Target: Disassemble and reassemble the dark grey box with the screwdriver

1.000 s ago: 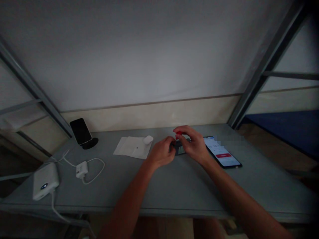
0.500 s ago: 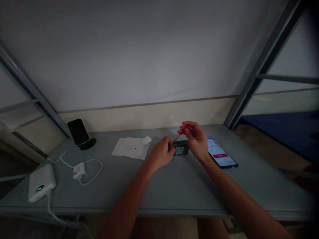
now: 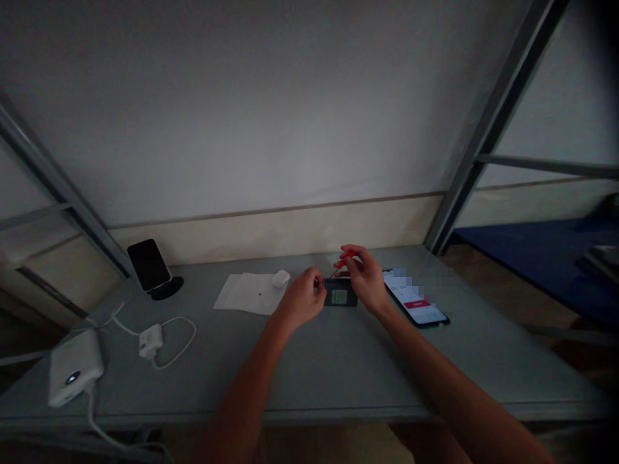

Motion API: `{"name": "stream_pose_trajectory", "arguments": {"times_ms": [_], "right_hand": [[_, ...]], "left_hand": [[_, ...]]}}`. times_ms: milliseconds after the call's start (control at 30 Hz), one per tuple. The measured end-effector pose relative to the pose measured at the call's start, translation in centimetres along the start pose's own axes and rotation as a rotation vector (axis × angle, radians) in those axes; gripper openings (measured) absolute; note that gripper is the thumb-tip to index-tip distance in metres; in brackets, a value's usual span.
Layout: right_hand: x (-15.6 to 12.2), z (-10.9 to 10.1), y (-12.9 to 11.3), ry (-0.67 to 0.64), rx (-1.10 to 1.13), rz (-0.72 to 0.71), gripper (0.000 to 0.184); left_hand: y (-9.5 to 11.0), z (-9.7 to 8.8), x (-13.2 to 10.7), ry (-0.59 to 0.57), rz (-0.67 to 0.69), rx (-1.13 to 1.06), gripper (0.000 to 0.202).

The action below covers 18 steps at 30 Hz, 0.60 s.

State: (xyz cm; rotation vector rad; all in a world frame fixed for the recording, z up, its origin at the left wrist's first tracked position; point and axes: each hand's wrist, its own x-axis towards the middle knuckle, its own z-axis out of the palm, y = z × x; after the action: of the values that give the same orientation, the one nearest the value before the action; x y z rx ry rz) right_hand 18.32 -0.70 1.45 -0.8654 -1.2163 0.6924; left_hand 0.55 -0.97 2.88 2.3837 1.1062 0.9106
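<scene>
In my right hand (image 3: 365, 277) is a screwdriver (image 3: 345, 260) with a red handle, its fingers closed round it. The thin shaft slants down and left to the top edge of a small dark box-shaped device (image 3: 340, 294) with a pale label on its front. My left hand (image 3: 304, 295) grips the device's left end, fingers curled over it. The tip of the screwdriver meets the device beside my left fingertips; what it touches is too small to make out.
White paper sheets (image 3: 242, 293) with a white earbud case (image 3: 280, 278) lie left of my hands. A lit phone (image 3: 420, 306) lies to the right. Further left are a phone on a stand (image 3: 149, 264), a white charger (image 3: 150, 340) with cable and a white power bank (image 3: 77, 367).
The view has shifted slightly, so everything sits a little further left. The device's front faces me more squarely. Both hands keep their hold, the screwdriver still at the device's top edge.
</scene>
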Motion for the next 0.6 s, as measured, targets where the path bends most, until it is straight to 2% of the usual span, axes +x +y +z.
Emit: {"name": "stream_pose_trajectory", "arguments": {"times_ms": [200,433,600], "right_hand": [[-0.5,0.8,-0.3,-0.018,0.031,-0.005,0.032],[-0.8,1.5,0.0,0.007,-0.008,-0.046,0.031],[-1.0,1.5,0.1,0.030,-0.047,-0.085,0.030]], "left_hand": [[0.2,-0.8,-0.2,-0.006,-0.009,0.157,0.007],[0.2,-1.5,-0.6,-0.100,-0.046,0.222,0.017],[0.8,-2.1,-0.7,-0.146,-0.039,0.293,0.012]]}}
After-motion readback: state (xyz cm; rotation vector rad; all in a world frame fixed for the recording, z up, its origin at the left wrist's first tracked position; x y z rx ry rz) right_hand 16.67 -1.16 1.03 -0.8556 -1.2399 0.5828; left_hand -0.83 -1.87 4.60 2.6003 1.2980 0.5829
